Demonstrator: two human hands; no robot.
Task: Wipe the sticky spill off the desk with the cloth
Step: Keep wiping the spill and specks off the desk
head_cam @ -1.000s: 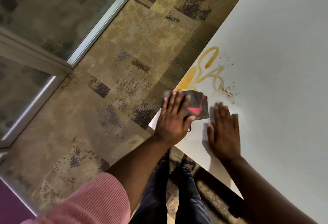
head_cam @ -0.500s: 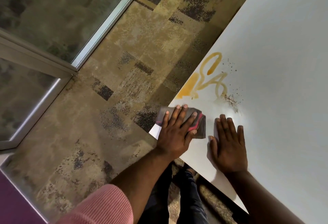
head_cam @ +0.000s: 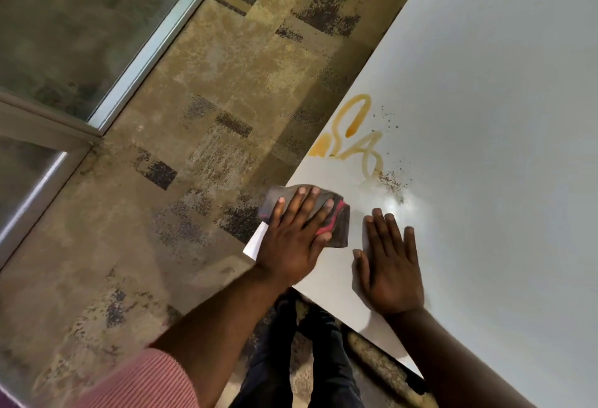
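An amber, looping sticky spill (head_cam: 356,136) lies near the left edge of the white desk (head_cam: 485,116), with dark crumbs (head_cam: 393,183) scattered beside it. My left hand (head_cam: 294,236) presses flat on a folded grey cloth with red trim (head_cam: 338,223) at the desk's corner, just below the spill; part of the cloth hangs over the edge. My right hand (head_cam: 390,265) lies flat, fingers spread, on the desk to the right of the cloth, holding nothing. A shiny damp patch (head_cam: 393,205) sits above my right fingertips.
Patterned brown carpet (head_cam: 194,181) runs left of the desk. A glass partition with a metal frame (head_cam: 152,52) stands at the upper left. My legs in dark trousers (head_cam: 291,359) show below the desk edge.
My left hand has slid the cloth back down and left from the spill toward the desk corner. My right hand stays flat in the same spot.
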